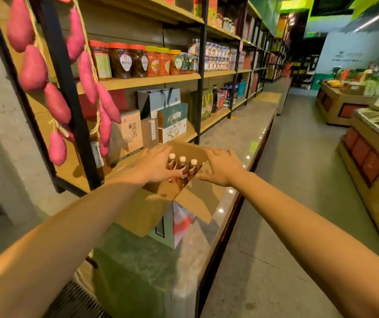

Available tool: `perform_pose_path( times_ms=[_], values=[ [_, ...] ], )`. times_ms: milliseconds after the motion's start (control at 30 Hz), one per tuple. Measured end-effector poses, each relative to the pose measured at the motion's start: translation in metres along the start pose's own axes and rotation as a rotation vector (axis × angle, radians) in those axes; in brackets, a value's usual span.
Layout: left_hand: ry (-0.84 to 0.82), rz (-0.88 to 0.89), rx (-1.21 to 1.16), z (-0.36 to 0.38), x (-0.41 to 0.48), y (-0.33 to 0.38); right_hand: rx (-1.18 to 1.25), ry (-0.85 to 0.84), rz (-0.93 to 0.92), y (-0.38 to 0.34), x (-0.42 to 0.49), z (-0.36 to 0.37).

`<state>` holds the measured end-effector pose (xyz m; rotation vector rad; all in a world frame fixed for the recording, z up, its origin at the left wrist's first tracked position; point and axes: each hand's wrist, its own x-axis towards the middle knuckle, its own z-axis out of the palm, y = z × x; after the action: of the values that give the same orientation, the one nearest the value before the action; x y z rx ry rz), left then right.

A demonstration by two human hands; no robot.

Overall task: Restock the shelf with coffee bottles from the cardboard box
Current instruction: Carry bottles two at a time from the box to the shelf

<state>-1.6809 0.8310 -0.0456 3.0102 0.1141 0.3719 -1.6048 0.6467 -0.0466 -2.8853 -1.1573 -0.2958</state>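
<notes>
- The left hand (158, 165) has its grip wrapped around the leftmost of the coffee bottles (182, 171), thumb across the label; the clasp looks closed on the body.
- The right hand (221, 167) grasps no bottle: its grip lies open, fingers spread on the cardboard box (161, 210) flap at 3 o'clock from the bottles.
- Three white-capped bottles stand upright in the open box, touching one another.
- The box rests on a teal carton, on the stone desk (236, 138), with the shelf (138, 82) at 11 o'clock.
- Judged: rigid, fairly light, smooth labels perhaps slippery; take each around mid-body or just under the cap.
</notes>
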Motion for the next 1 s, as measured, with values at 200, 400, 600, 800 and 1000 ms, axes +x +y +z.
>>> perform_pose_path(
  times_ms=[200, 400, 600, 800, 1000],
  values=[
    [-0.120, 0.103, 0.108, 0.022, 0.111, -0.085, 0.139, -0.046, 0.218, -0.013, 0.112, 0.031],
    [-0.180, 0.130, 0.026, 0.076, 0.192, -0.148, 0.205, -0.094, 0.357, -0.022, 0.181, 0.069],
    [-0.202, 0.062, -0.146, 0.139, 0.221, -0.168, 0.279, -0.085, 0.442, -0.022, 0.227, 0.131],
    [-0.141, -0.202, -0.423, 0.210, 0.240, -0.163, 0.559, 0.066, 0.639, -0.032, 0.264, 0.201],
    [-0.012, -0.426, -0.603, 0.258, 0.260, -0.164, 0.894, 0.256, 0.947, -0.046, 0.295, 0.262]
  ],
)
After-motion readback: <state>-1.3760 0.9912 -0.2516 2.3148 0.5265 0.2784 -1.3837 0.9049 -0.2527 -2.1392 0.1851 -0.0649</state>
